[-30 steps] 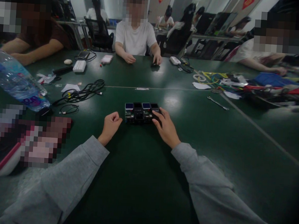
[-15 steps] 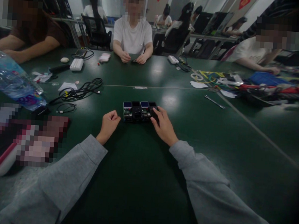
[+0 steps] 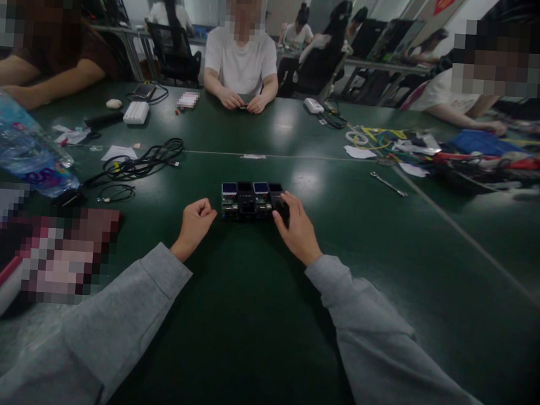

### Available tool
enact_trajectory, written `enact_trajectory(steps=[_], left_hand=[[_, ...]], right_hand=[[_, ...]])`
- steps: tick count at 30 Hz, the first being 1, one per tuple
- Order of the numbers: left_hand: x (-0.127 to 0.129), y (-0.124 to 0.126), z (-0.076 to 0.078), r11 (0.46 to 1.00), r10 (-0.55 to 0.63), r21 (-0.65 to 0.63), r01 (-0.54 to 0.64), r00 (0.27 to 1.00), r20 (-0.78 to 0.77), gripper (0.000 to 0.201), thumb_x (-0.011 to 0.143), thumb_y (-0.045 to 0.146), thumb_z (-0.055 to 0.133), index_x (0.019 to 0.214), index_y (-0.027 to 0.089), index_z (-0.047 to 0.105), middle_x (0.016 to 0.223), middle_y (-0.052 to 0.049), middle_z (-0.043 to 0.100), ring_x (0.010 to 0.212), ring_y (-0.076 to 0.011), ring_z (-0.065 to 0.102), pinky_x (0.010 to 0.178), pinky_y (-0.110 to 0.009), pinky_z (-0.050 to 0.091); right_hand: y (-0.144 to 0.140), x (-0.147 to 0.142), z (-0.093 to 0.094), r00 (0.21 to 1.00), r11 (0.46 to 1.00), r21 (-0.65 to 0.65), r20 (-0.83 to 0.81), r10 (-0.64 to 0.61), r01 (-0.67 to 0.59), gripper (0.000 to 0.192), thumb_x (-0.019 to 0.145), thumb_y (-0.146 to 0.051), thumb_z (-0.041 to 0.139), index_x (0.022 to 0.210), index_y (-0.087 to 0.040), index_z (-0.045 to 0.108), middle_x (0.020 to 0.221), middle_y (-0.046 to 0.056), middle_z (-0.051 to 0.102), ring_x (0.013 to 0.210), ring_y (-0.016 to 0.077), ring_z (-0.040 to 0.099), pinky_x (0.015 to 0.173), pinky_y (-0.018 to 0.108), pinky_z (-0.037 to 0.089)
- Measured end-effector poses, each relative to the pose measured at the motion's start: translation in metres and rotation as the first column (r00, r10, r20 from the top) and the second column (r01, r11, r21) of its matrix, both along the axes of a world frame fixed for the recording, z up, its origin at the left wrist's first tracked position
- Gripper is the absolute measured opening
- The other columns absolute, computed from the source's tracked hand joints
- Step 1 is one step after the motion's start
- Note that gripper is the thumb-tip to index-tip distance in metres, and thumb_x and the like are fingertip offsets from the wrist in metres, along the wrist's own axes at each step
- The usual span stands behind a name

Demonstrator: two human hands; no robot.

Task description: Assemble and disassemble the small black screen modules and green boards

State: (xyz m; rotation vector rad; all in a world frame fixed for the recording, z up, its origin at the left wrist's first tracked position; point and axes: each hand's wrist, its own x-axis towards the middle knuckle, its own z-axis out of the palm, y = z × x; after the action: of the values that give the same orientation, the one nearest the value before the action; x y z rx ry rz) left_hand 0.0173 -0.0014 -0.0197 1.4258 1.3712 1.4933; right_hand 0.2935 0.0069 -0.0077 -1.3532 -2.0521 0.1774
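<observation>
A row of small electronic modules (image 3: 247, 199) lies on the dark green table in front of me, green circuit boards with little screens alternating with black housings. My right hand (image 3: 298, 226) is at the right end of the row, thumb and fingers curved around the rightmost black module (image 3: 281, 204), which they partly hide. Just left of the row, my left hand (image 3: 195, 225) rests on the table in a loose fist. It is close to the leftmost board (image 3: 229, 199) but apart from it, and nothing shows between its fingers.
To my left are a plastic bottle (image 3: 29, 142) lying tilted, coiled black cables (image 3: 150, 160) and a blurred-out reddish item (image 3: 82, 245). A wrench (image 3: 388, 183) lies to the right, before a pile of wires (image 3: 394, 143). A person (image 3: 242, 58) sits opposite, with others at both sides.
My right index finger has shifted slightly on the rightmost module. My left hand stays curled in place. The person opposite has brought their hands closer together. The view has shifted slightly.
</observation>
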Motion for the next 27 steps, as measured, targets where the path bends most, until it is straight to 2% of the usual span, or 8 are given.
enact_trajectory(steps=[3,6,12,15,18,20,23,27], left_hand=[[0.0,-0.001,0.001,1.0,0.002,-0.004,-0.002,1.0,0.001,0.034,0.07,0.006,0.056,0.057,0.02,0.028,0.055,0.007,0.031,0.052,-0.008,0.028,0.052,-0.024,0.022],[0.001,-0.001,0.002,1.0,-0.007,-0.013,0.007,1.0,0.013,0.033,0.07,0.006,0.056,0.057,0.02,0.028,0.055,0.007,0.031,0.051,-0.008,0.028,0.051,-0.024,0.021],[0.001,-0.001,0.0,1.0,-0.006,-0.019,0.007,0.999,0.037,0.033,0.07,0.006,0.057,0.056,0.019,0.029,0.054,0.006,0.033,0.051,-0.008,0.03,0.051,-0.023,0.022],[0.001,-0.001,0.001,1.0,-0.001,-0.018,0.002,0.999,0.04,0.033,0.07,0.006,0.057,0.057,0.019,0.029,0.054,0.006,0.032,0.051,-0.008,0.029,0.051,-0.023,0.022],[0.001,-0.001,0.001,1.0,-0.003,-0.006,0.003,1.0,0.025,0.033,0.07,0.006,0.056,0.057,0.019,0.028,0.055,0.007,0.031,0.051,-0.008,0.029,0.051,-0.023,0.022],[0.0,0.0,0.001,1.0,-0.008,-0.003,0.008,1.0,0.018,0.033,0.069,0.006,0.056,0.057,0.019,0.028,0.055,0.007,0.031,0.051,-0.008,0.029,0.051,-0.023,0.022],[0.0,0.0,0.001,1.0,-0.007,-0.003,0.008,1.0,0.019,0.033,0.069,0.005,0.055,0.057,0.019,0.028,0.055,0.007,0.031,0.051,-0.0081,0.029,0.051,-0.023,0.022],[0.0,0.0,0.001,1.0,-0.012,0.005,0.012,1.0,0.022,0.033,0.07,0.005,0.056,0.057,0.019,0.029,0.055,0.007,0.032,0.051,-0.0082,0.03,0.051,-0.023,0.024]], right_hand=[[-0.001,-0.002,0.0,1.0,1.0,0.02,0.006,0.002,-0.003,0.054,0.103,-0.041,0.037,0.151,-0.016,0.033,0.152,0.017,0.039,0.138,0.0312,0.043,0.112,0.055,0.044],[-0.001,-0.003,-0.001,0.999,0.999,0.036,0.044,0.017,-0.019,0.05,0.103,-0.037,0.036,0.148,-0.016,0.038,0.154,0.016,0.036,0.14,0.0308,0.04,0.114,0.054,0.042],[0.003,0.001,-0.006,0.997,0.996,0.069,0.046,-0.062,0.058,0.049,0.096,-0.034,0.049,0.142,-0.017,0.047,0.146,0.018,0.042,0.132,0.0354,0.048,0.106,0.059,0.047],[0.007,0.006,-0.006,0.995,0.992,0.091,-0.056,-0.077,0.082,0.043,0.097,-0.039,0.049,0.133,-0.017,0.054,0.133,0.017,0.053,0.124,0.0319,0.054,0.104,0.055,0.049],[0.013,0.011,-0.008,0.959,0.985,0.031,-0.235,-0.156,0.168,0.043,0.099,-0.047,0.043,0.125,-0.016,0.058,0.118,0.016,0.062,0.109,0.0291,0.06,0.097,0.052,0.051],[0.016,0.014,-0.01,0.931,0.973,-0.013,-0.29,-0.223,0.229,0.048,0.1,-0.051,0.036,0.118,-0.014,0.06,0.11,0.016,0.065,0.101,0.0294,0.061,0.093,0.052,0.051],[0.019,0.015,-0.013,0.938,0.964,0.025,-0.239,-0.251,0.265,0.053,0.1,-0.055,0.033,0.116,-0.013,0.061,0.107,0.016,0.065,0.101,0.0312,0.057,0.094,0.055,0.047],[0.014,0.011,-0.01,0.967,0.96,0.143,-0.123,-0.223,0.239,0.059,0.093,-0.058,0.051,0.129,-0.012,0.055,0.118,0.017,0.057,0.113,0.034,0.049,0.1,0.058,0.043]])
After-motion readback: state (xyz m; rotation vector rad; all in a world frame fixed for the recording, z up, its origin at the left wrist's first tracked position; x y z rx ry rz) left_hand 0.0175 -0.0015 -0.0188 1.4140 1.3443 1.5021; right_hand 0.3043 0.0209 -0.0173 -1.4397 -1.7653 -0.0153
